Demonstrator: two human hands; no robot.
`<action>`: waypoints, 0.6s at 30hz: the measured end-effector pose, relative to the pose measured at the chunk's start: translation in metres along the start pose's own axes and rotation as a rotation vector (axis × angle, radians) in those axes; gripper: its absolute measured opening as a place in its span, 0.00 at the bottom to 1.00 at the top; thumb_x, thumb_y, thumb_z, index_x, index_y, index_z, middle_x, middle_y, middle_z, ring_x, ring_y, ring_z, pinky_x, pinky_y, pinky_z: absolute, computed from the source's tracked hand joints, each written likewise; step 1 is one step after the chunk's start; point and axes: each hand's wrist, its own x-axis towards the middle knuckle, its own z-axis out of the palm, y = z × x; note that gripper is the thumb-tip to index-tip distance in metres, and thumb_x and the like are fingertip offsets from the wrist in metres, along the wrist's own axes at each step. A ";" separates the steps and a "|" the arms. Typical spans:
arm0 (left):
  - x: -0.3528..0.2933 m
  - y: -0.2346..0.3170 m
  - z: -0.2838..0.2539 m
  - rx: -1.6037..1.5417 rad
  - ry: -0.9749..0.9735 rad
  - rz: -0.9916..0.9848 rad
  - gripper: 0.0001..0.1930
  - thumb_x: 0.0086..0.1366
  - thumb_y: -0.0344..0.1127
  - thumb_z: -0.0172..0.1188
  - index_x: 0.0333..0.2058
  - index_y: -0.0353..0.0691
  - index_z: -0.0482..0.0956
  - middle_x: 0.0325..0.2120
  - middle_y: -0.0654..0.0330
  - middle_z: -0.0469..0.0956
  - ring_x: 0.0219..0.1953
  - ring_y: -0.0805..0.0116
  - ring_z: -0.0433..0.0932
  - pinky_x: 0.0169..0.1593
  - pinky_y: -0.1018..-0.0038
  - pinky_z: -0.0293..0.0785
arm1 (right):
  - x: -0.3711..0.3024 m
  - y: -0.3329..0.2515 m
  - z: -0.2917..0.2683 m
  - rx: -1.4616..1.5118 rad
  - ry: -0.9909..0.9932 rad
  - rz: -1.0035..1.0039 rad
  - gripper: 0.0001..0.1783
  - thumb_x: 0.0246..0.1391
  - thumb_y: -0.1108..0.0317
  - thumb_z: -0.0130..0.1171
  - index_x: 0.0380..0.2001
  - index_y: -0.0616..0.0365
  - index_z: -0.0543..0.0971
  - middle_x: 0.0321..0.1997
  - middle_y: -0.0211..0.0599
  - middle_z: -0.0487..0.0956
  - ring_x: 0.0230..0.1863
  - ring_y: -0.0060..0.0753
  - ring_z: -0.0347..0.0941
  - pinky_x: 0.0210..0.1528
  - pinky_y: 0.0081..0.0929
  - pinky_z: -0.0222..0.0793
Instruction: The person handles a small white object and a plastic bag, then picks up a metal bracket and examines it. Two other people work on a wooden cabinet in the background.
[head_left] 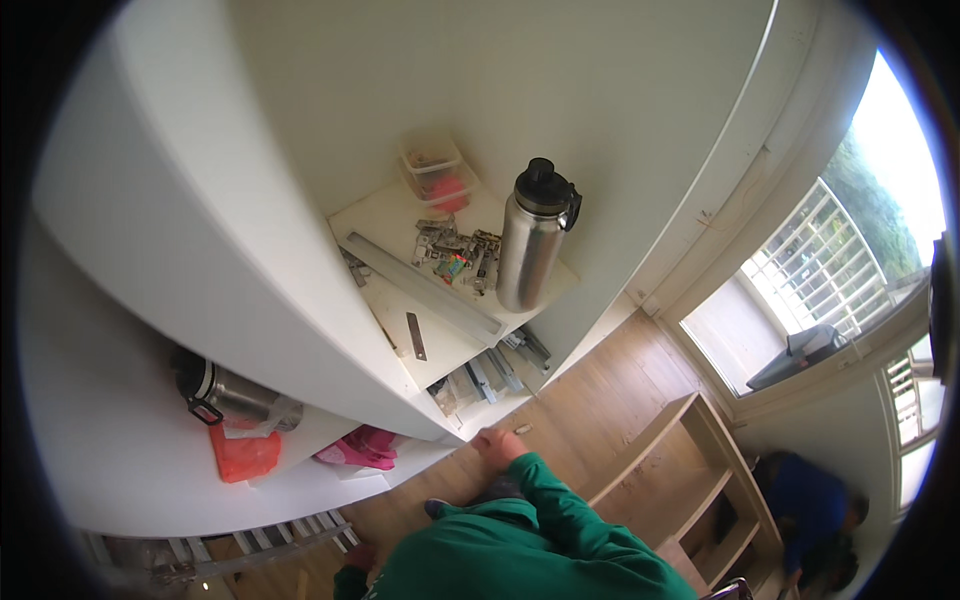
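Note:
My right hand (497,448) is by the lower front edge of the white cabinet (420,418), its fingers curled. Whatever they may hold is hidden. Low at my side, my left hand (361,557) is dim and small, so its fingers do not show clearly. Above the right hand, a cabinet shelf (385,300) carries a steel bottle (530,240) with a black lid, a pile of metal hinges (455,248), a long pale metal strip (425,287) and a small dark blade (416,337). Behind them stands a clear plastic tub (437,172) with something red inside.
Metal rails (490,375) lie in the compartment below. Left are another steel bottle (245,395), an orange bag (243,455) and a pink cloth (362,449). A ladder (250,545) lies lower left. Right, a wooden frame (690,480) rests near a crouching person in blue (805,500).

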 end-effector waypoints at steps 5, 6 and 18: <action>0.032 0.058 -0.017 -0.590 0.217 -0.259 0.10 0.57 0.38 0.54 0.31 0.39 0.79 0.31 0.52 0.79 0.35 0.55 0.79 0.39 0.63 0.74 | 0.025 -0.071 -0.121 0.121 0.545 -0.255 0.13 0.49 0.68 0.60 0.38 0.60 0.73 0.36 0.45 0.74 0.28 0.44 0.73 0.30 0.35 0.70; 0.043 0.077 -0.026 -0.594 0.219 -0.224 0.11 0.58 0.39 0.54 0.33 0.39 0.79 0.32 0.51 0.79 0.36 0.55 0.79 0.40 0.64 0.74 | 0.033 -0.081 -0.134 0.112 0.517 -0.252 0.16 0.49 0.69 0.60 0.41 0.60 0.72 0.39 0.45 0.73 0.28 0.42 0.73 0.29 0.34 0.70; 0.019 0.257 -0.042 -0.580 0.283 -0.224 0.23 0.61 0.48 0.52 0.50 0.41 0.74 0.47 0.52 0.75 0.51 0.55 0.73 0.55 0.65 0.67 | 0.111 -0.090 -0.124 0.085 0.371 -0.566 0.12 0.45 0.76 0.59 0.36 0.59 0.75 0.38 0.45 0.71 0.33 0.52 0.73 0.34 0.40 0.71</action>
